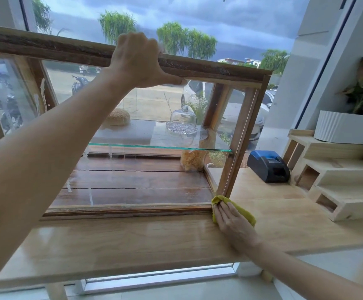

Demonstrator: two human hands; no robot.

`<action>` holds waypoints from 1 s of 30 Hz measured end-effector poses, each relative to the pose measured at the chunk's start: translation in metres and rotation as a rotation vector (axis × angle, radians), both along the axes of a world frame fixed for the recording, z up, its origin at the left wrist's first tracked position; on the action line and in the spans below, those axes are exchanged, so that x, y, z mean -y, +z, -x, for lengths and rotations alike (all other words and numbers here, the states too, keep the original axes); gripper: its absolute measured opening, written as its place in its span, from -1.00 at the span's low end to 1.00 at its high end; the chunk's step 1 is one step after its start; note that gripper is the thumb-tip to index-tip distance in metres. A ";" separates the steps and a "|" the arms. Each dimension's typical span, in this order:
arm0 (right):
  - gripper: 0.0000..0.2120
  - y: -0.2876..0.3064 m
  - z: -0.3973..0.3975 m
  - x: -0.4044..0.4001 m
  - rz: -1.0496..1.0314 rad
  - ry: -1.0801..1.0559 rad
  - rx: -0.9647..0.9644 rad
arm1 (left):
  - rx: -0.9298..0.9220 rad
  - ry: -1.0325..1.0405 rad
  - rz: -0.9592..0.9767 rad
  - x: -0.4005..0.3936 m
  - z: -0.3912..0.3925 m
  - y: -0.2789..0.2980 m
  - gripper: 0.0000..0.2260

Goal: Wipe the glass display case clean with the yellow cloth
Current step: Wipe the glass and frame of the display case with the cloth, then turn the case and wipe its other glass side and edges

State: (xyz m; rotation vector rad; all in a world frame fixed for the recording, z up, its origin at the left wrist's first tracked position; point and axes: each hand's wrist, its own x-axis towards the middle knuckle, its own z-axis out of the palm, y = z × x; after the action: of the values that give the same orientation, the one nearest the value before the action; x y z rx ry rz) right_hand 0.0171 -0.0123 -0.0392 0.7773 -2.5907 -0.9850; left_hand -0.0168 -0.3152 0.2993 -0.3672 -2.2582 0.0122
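Observation:
A wood-framed glass display case point(243, 126) stands on a light wooden counter point(132, 241). My left hand point(139, 61) grips the dark top rail of the case's frame. My right hand point(232, 224) lies flat on the yellow cloth point(243, 210) and presses it against the counter at the foot of the case's front right post. Water streaks run down the front glass. Inside, a glass shelf point(161, 145) carries a glass dome point(182, 121) and a woven item point(117, 118).
A blue and black receipt printer point(269, 166) sits right of the case. Stepped pale wooden shelving point(336, 185) with a white ribbed planter point(347, 128) fills the right side. A large window with a street view lies behind the case.

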 end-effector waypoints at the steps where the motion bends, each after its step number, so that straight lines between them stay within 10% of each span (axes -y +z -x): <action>1: -0.47 0.001 -0.001 0.008 0.032 -0.055 -0.003 | -0.002 -0.004 0.004 0.000 0.000 0.000 -0.10; 11: -0.61 0.038 -0.004 0.029 0.171 -0.160 0.105 | -0.037 0.007 0.022 0.001 0.006 -0.001 -0.07; 20: -0.44 0.068 -0.011 0.054 0.903 0.015 0.177 | 0.012 0.052 0.061 0.005 0.006 0.002 -0.22; 30: -0.52 0.151 -0.014 0.154 1.469 0.560 -0.343 | 0.051 -0.044 0.100 0.043 0.005 0.005 -0.28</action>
State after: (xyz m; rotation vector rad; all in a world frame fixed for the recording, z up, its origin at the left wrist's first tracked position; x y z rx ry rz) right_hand 0.0316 -0.1664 0.1119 0.6582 -1.8336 0.8340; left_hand -0.0223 -0.3586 0.3047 -0.4756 -2.3043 0.0939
